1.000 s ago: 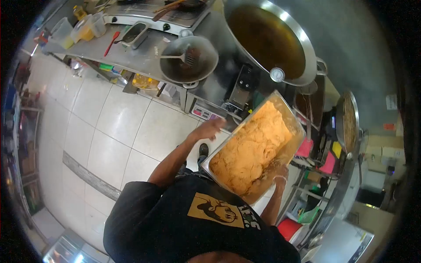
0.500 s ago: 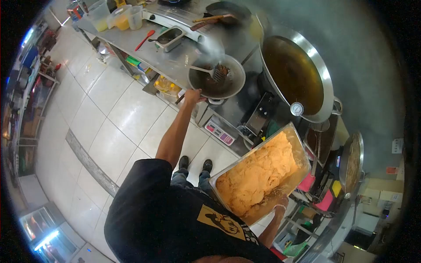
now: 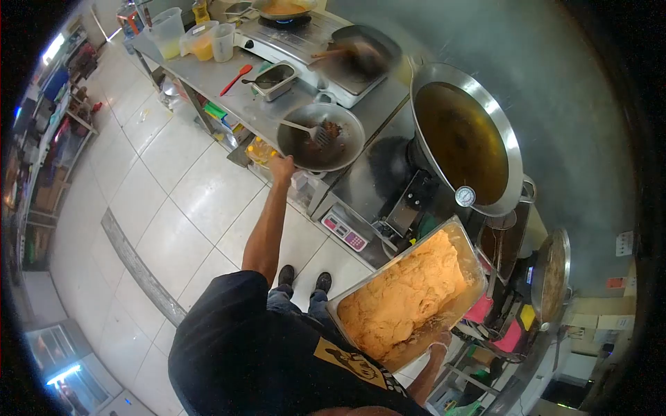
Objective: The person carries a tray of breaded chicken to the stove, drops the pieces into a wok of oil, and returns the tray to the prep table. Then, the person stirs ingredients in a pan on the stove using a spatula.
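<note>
My left hand (image 3: 281,168) is closed at the near side of a metal wok (image 3: 322,142), which rests at the edge of the steel counter. A slotted spatula (image 3: 316,132) lies in the wok beside dark brown bits. My right hand (image 3: 440,341) grips the lower right rim of a large rectangular metal tray (image 3: 395,360), its fingers partly hidden. Orange, lumpy batter (image 3: 409,291) fills much of the tray, which is held tilted before my body.
A big wok of oil (image 3: 461,139) with a round thermometer (image 3: 465,196) stands right of the counter. A scale (image 3: 345,231) sits below it. Further back are a gas stove (image 3: 347,83), a sauce container (image 3: 275,80), a red brush (image 3: 236,80) and plastic jugs (image 3: 166,33).
The wok and my left hand have shifted left across the counter, off the black pan and stove side. The tray stays in my right hand. Steam over the stove has thinned.
</note>
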Motion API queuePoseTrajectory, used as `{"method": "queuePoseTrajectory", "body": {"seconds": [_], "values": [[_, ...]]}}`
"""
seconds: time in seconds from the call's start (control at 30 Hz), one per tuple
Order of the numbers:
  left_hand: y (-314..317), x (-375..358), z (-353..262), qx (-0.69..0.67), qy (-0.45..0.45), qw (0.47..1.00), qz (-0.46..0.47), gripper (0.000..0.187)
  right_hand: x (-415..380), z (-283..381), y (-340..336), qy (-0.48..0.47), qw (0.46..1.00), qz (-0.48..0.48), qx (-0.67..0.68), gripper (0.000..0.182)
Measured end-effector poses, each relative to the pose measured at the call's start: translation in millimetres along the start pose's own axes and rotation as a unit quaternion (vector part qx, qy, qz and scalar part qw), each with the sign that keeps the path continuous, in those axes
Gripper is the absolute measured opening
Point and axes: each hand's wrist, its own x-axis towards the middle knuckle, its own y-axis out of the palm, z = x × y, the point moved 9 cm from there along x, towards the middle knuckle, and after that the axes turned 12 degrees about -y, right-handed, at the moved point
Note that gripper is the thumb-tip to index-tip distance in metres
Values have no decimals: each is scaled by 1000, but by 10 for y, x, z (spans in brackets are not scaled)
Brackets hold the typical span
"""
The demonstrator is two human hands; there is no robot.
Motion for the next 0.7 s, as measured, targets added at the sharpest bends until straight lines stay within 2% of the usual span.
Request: {"method": "queuePoseTrajectory", "body": {"seconds": [0.07,0.17,0.23,0.27,0.3,0.33,0.4,0.47,0.53,0.57,0.6,0.67,0.7], "values": [[-152,-34,-136,-120,-26,992,12,22,-68,-221,72,122,990,-17,70,41],[-223,90,-211,-181,-44,982,40,23,-54,-45,-25,109,992,30,-51,45],[-232,494,-66,-193,-44,979,42,23,-59,-72,-64,95,995,-14,3,47],[-294,762,-22,-82,8,996,-15,23,-62,-109,-66,89,995,-28,22,48],[-325,883,-65,31,60,995,-71,24,-14,-101,43,49,998,37,-19,34],[-357,758,-227,30,61,995,-70,24,1,-174,208,10,993,101,-60,28],[-390,515,-323,-140,-65,988,-20,25,-34,-489,424,6,989,114,-98,29],[-489,364,-496,-121,-80,989,-36,27,-67,-631,529,0,982,128,-137,30],[-529,441,-459,-102,-93,989,-55,30,-42,-286,292,-13,994,89,-61,32],[-578,631,-389,-9,-62,993,-104,30,-15,-71,141,-18,996,76,-36,33],[-609,797,-349,84,-30,984,-152,32,-3,64,9,72,991,115,9,35],[-572,1053,-199,65,-37,986,-147,32,-33,-6,53,161,974,151,53,37],[-548,1168,-118,48,-44,988,-142,32,-39,-196,158,152,975,162,-22,38]]}}
